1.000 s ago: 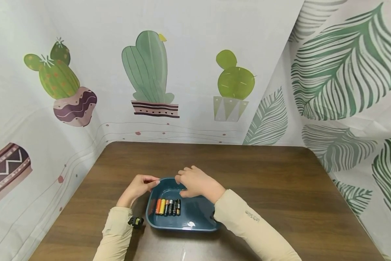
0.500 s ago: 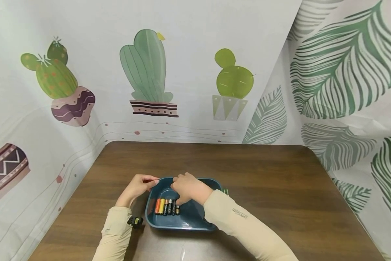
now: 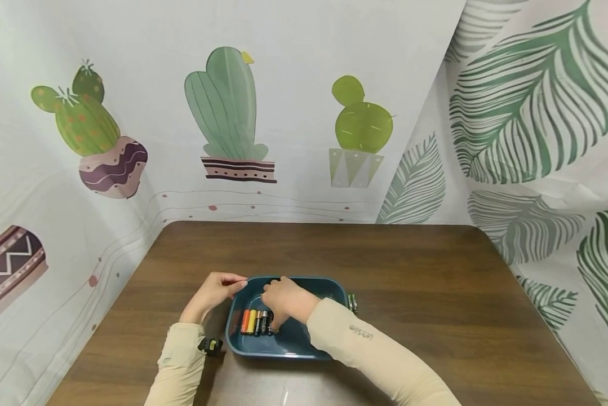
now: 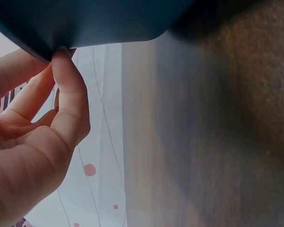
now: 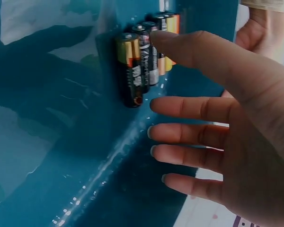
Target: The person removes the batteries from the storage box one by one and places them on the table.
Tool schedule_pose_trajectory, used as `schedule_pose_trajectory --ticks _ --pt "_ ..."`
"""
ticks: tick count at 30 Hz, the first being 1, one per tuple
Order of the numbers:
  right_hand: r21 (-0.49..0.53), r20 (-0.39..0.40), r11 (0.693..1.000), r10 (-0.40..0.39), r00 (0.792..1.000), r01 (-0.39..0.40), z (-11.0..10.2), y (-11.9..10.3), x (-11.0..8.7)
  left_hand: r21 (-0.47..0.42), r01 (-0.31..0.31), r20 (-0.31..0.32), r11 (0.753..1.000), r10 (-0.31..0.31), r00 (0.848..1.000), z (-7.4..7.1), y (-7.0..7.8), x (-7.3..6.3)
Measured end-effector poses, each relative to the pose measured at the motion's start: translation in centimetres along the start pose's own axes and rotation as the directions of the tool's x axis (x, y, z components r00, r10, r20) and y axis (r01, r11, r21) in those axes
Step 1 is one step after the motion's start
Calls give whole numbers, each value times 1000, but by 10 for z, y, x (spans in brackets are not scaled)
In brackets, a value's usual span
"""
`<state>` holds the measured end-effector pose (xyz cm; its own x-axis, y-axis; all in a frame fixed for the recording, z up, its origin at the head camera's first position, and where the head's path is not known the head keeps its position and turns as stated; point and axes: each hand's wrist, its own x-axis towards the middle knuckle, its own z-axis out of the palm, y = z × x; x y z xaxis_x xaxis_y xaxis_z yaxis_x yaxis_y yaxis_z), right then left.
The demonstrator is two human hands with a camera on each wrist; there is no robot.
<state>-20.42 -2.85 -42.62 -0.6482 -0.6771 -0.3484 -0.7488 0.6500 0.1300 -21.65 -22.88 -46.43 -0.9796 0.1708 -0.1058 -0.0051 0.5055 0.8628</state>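
A dark blue tray (image 3: 294, 343) sits on the table, its far left rim pinched between the thumb and fingers of my left hand (image 3: 211, 294). The left wrist view shows that pinch at the tray's corner (image 4: 99, 23). Inside, toward the left, several batteries lie side by side: a red-orange one (image 3: 245, 321), a yellow one (image 3: 252, 321) and black ones. My right hand (image 3: 289, 301) is over the tray, partly hiding the row in the head view. In the right wrist view its fingers are extended and apart, and the thumb (image 5: 189, 47) overlaps the row near a black-and-gold battery (image 5: 129, 71).
Just outside the tray's right side lie green batteries (image 3: 353, 303). The brown wooden table (image 3: 425, 282) extends around the tray. Behind it hangs a white cloth (image 3: 304, 113) with printed cacti and leaves. A small black camera (image 3: 211, 345) is strapped to my left wrist.
My right hand has moved left and down, from above the tray's middle to the battery row. The green batteries have come out from behind the right sleeve. My left hand stays at the rim.
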Motion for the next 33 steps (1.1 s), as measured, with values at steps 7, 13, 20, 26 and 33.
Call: schedule_pose_trajectory --ticks 7,13,20,26,33 --pt "-8 33 1000 27 999 -27 5 -1 6 -13 -14 7 1000 14 1000 0 -1 1" --pt "-8 42 1000 30 999 -30 9 -2 7 -19 -11 -1 1000 11 1000 -1 0 1" --pt "-15 48 999 36 998 -36 11 -3 9 -25 -16 4 1000 16 1000 -1 -1 2" --pt "-14 57 999 32 998 -32 12 -4 10 -21 -13 6 1000 13 1000 -1 -1 2" --pt "-30 50 999 32 998 -30 11 -4 9 -16 -20 6 1000 20 1000 -1 -3 3"
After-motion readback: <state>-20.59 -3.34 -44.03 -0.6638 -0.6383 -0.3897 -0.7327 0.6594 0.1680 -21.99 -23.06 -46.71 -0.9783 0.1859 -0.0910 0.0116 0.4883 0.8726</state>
